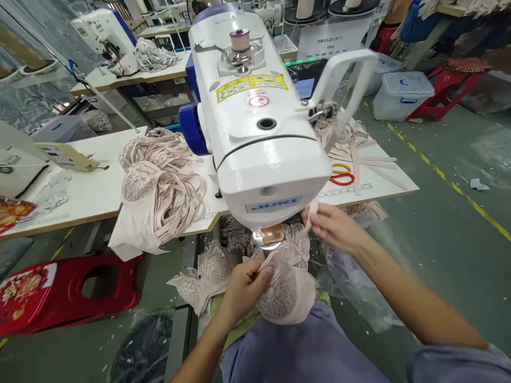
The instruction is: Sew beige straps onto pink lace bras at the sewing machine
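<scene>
A beige lace bra (281, 292) hangs below the head of a white sewing machine (275, 170), over my lap. My left hand (249, 284) pinches the bra's upper edge, thumb on top, just in front of the machine's round metal plate (268, 238). To the right of the machine head, my right hand (333, 226) is closed on a narrow beige strap (312, 211), held up between thumb and fingers. Another lace bra part (213, 268) lies left of my left hand. The machine head hides the needle area.
A heap of beige bras and straps (163, 181) lies on the table to the left. Scissors with red and yellow handles (341, 174) and loose straps (359, 154) lie at the right. A red stool (107, 284) stands lower left; clear bins (403, 93) stand far right.
</scene>
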Demonstrator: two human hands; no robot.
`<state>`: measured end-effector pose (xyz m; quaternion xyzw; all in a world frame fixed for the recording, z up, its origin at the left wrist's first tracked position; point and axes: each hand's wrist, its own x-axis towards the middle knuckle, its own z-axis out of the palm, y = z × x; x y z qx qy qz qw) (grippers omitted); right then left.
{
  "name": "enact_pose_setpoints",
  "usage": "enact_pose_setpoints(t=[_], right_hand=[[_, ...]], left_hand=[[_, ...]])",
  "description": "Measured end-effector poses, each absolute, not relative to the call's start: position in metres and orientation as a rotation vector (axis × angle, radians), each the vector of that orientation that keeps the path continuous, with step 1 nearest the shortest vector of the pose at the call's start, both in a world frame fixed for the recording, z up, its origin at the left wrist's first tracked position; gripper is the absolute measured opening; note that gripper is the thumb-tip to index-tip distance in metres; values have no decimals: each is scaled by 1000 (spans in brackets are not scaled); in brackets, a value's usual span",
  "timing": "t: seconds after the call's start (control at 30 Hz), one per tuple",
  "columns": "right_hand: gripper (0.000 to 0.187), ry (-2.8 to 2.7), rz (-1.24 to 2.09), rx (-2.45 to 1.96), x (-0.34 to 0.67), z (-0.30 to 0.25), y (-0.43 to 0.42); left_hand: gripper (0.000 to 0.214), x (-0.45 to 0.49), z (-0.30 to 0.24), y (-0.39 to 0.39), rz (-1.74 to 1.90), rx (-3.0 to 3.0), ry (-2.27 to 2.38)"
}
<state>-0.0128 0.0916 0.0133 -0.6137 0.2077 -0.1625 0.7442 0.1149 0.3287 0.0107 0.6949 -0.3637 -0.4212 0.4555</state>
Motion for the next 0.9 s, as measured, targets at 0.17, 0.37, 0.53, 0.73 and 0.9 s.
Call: enact_pose_setpoints(t=[0.17,0.37,0.53,0.73,0.9], right_hand=[[33,306,-110,-1544,-53,11,145],[25,150,-227,-1750,-28,16,168],[29,101,-360,-1761,-17,22,177],[36,391,-287,-1439,-18,20,174],[40,445,-177,-1367,-13,27,144]], left_hand=[[40,117,20,329,-1018,1722,-1035],[35,114,24,327,-1077,1723,-1084],[43,109,31,325,-1086,1661,-1057],[32,77,8,328,-746,1668,-855],[29,88,-3,331,-310,1720,-1297]])
